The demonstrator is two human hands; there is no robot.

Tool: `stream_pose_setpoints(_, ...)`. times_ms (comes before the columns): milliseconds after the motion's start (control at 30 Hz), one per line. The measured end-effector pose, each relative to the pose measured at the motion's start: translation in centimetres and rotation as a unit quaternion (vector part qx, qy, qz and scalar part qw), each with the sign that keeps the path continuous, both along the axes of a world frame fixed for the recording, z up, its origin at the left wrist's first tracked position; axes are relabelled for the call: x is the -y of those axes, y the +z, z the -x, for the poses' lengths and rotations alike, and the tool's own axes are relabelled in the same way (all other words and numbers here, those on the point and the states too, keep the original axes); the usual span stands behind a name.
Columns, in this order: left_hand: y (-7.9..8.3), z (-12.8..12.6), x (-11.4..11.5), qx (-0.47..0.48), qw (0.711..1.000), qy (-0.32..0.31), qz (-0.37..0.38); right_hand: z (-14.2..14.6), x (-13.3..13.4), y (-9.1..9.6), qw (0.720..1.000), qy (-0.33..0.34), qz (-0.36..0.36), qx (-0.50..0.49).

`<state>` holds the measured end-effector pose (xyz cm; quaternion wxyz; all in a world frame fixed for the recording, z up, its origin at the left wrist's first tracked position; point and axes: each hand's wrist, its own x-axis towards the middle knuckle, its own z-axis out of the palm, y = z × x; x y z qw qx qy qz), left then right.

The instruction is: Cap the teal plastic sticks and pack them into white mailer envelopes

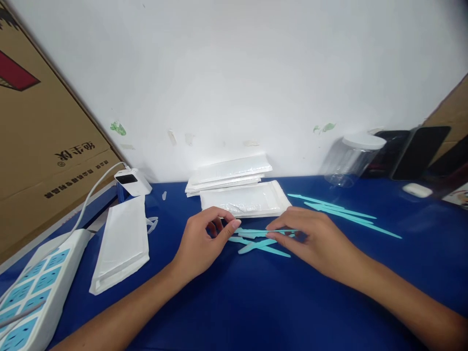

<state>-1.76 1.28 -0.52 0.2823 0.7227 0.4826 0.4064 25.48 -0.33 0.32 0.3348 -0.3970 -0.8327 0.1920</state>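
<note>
Both of my hands are at the middle of the table over several turquoise eyebrow razors point(252, 245), slim sticks that lie crossed. My left hand point(204, 239) pinches the left end of one razor point(254, 231) between thumb and forefinger. My right hand point(310, 231) grips the same razor farther right, its fingers closed and partly hiding the handle. More turquoise razors point(343, 211) lie fanned out beyond my right hand. Just behind my hands is a white padded packet point(244, 199), with a stack of similar packets point(230, 171) against the wall.
At left lie another white packet point(122, 234), small clear plastic pieces point(152, 224), a power strip point(54, 282) and a white device point(133, 182) with a cable. A clear lidded jar point(353, 158), a phone point(420, 152) and a small white case point(417, 190) are at right.
</note>
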Motion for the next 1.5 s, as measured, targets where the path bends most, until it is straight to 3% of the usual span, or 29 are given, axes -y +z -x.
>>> stream_pose_setpoints(100,-0.1,0.7,-0.4,-0.106,0.985,-0.083,-0.105,0.3,-0.4,-0.9,0.997,-0.012,0.078,0.027)
stream_pose_setpoints(233,-0.7,0.8,-0.6,-0.180,0.962,-0.176,-0.108,0.9,-0.7,-2.1,0.995,-0.003,0.096,0.016)
stream_pose_setpoints(533,-1.5,0.7,-0.5,-0.235,0.954,-0.177,-0.061,0.8,-0.7,-2.4,0.987,-0.014,0.102,0.122)
stream_pose_setpoints(733,-1.5,0.0,-0.4,-0.191,0.962,-0.193,-0.006,1.7,0.3,-1.7,0.970,-0.035,0.154,0.187)
stream_pose_setpoints(900,-1.3,-0.7,0.0,-0.121,0.968,-0.210,0.057,2.4,1.2,-1.5,0.953,-0.025,0.104,0.282)
stream_pose_setpoints(1067,-1.4,-1.0,0.2,-0.069,0.970,-0.217,0.082,2.7,1.6,-1.5,0.948,-0.014,0.047,0.313)
stream_pose_setpoints(1233,-1.3,-1.1,0.7,0.002,0.974,-0.204,0.093,1.7,1.4,-0.4,0.954,0.024,0.123,0.273)
stream_pose_setpoints(1333,-0.5,-1.2,1.3,0.040,0.977,-0.203,0.043,1.4,1.4,0.0,0.965,0.067,0.180,0.178)
stream_pose_setpoints(1500,0.5,-1.7,2.4,0.069,0.977,-0.150,-0.137,2.8,2.3,0.6,0.961,0.100,0.245,0.082)
